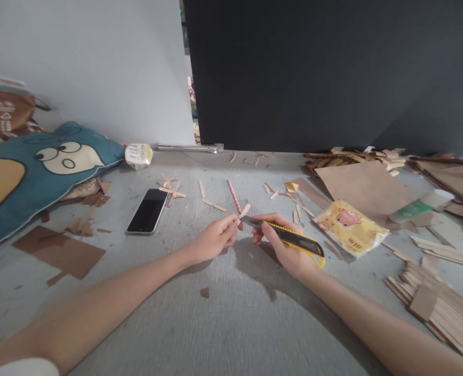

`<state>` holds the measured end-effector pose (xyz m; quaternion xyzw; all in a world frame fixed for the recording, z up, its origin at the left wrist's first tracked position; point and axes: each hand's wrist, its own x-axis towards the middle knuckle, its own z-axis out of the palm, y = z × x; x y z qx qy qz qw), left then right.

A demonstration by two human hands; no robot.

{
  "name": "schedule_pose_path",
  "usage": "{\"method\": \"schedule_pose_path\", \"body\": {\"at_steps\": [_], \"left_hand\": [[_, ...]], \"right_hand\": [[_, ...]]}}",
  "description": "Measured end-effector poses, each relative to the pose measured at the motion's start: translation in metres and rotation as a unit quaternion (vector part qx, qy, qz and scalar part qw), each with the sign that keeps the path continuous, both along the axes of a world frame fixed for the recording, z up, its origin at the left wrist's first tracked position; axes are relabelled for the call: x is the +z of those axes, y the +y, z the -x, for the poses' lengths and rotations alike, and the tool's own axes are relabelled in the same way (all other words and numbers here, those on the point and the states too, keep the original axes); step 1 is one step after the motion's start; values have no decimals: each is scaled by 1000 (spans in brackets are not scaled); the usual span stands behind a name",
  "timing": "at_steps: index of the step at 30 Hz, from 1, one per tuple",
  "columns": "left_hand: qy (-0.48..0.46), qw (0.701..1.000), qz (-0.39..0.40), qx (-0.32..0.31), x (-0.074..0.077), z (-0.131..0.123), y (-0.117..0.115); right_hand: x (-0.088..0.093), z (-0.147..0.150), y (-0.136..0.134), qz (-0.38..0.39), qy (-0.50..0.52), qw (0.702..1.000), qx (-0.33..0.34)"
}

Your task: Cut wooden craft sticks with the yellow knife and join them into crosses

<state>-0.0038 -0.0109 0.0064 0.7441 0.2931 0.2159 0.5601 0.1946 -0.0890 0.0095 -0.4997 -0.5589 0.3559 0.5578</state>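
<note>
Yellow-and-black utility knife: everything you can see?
The slim yellow-and-black utility knife, plastic-looking, has a ridged yellow edge, a yellow loop at its rear and an extended grey blade. The bare right hand grips it, blade pointing left at the pale wooden stick in the bare left hand; contact is unclear.

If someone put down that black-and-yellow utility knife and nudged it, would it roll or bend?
The utility knife would probably slide rather than roll, since it looks flattish. Its ridged yellow edge may help it stay put in the right hand. The thin, extended blade could flex or snap if pushed sideways.
</note>
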Motion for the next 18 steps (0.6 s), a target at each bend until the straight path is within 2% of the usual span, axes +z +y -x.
{"method": "schedule_pose_path", "body": {"at_steps": [15,18], "left_hand": [[-26,999,40,-27,4,0,2],[-32,998,38,-28,4,0,2]], "right_hand": [[-22,-8,12,32,93,993,60],[-21,-9,8,-14,73,996,39]]}}
